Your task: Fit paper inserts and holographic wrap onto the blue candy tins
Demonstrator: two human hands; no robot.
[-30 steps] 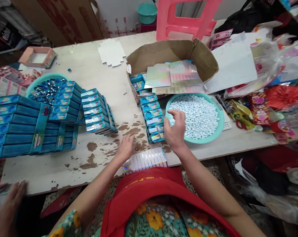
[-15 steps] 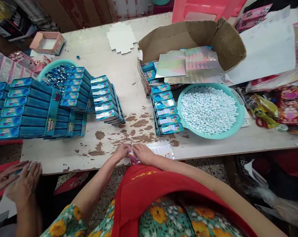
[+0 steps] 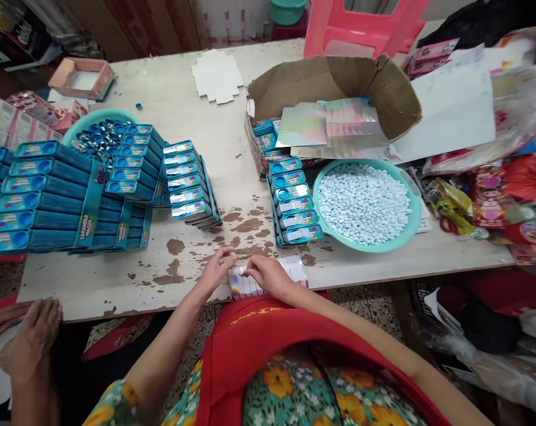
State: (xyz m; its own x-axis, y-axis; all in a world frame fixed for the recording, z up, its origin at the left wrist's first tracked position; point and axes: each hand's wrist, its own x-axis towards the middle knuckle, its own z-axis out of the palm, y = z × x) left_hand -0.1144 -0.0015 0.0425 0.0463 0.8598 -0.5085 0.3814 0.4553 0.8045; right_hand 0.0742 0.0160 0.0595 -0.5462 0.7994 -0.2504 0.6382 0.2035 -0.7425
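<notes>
A shiny holographic sticker sheet (image 3: 296, 271) lies at the table's front edge, against the red apron. My left hand (image 3: 216, 269) is just left of the sheet, fingers apart and holding nothing. Over the sheet's left half, my right hand (image 3: 264, 274) is pinched; whatever is between its fingertips is too small to make out. Behind it stands a tray of blue boxes (image 3: 296, 205), upright in a row. Right of that row is a turquoise bowl (image 3: 415, 207) filled with pale candies (image 3: 365, 204).
More blue boxes (image 3: 41, 204) are stacked at left, near a bowl of small shiny pieces (image 3: 102, 137). A cardboard box (image 3: 294, 77) holds silvery sheets. Another person's hands (image 3: 32, 334) are at lower left. A pink stool (image 3: 361, 29) stands behind.
My hands have moved apart; the left one has opened and the right one has lifted slightly off the sheet. More of the sheet's left part shows. The camera view has shifted slightly.
</notes>
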